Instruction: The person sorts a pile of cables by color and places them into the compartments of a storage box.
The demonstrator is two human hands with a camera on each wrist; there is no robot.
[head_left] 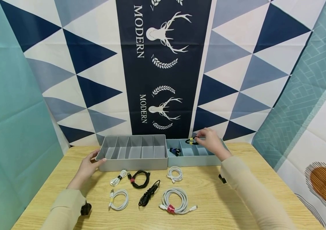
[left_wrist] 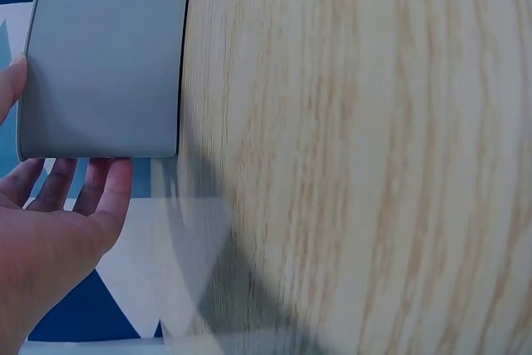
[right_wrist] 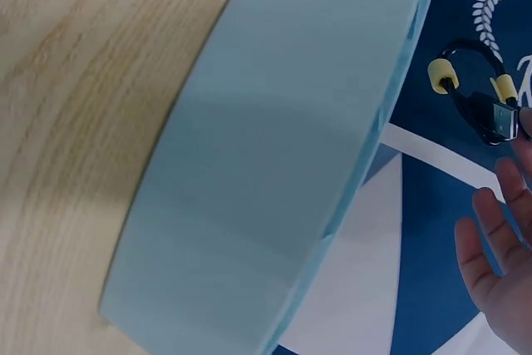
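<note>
My right hand (head_left: 210, 139) pinches a short black cable (right_wrist: 482, 114) with yellow ties and a USB plug. It holds this cable above the light blue divided box (head_left: 193, 161); the other fingers of that hand spread loosely in the right wrist view. A dark bundled cable (head_left: 175, 151) lies in the blue box's left compartment. At the left end of the grey divided box (head_left: 132, 164), my left hand (head_left: 89, 164) grips the corner, thumb at the front rim. In the left wrist view its fingers (left_wrist: 112, 193) lie against the end wall.
In front of the boxes lie a small white cable (head_left: 118, 178), a black coil (head_left: 140, 180), a white coil (head_left: 175, 174), a grey-white cable (head_left: 119, 200), a black bundle (head_left: 149, 193) and a large white coil (head_left: 175, 201). A patterned cloth (head_left: 163, 70) hangs behind the wooden table (head_left: 211, 198).
</note>
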